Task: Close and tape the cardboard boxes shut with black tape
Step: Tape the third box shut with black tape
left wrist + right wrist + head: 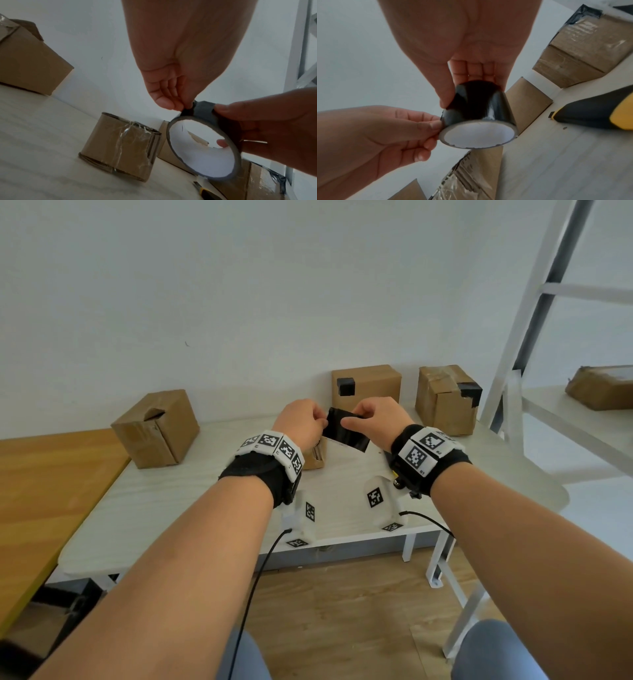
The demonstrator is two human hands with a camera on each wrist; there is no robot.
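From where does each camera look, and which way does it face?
Head: up high, facing forward and down at the table; both forearms and hands show.
Left wrist: under the left hand, looking along it at the tape roll.
Right wrist: under the right hand, facing the same roll.
All three share the roll, which both hands hold.

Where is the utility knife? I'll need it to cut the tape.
The utility knife lies on the white table, right of the tape roll in the right wrist view.
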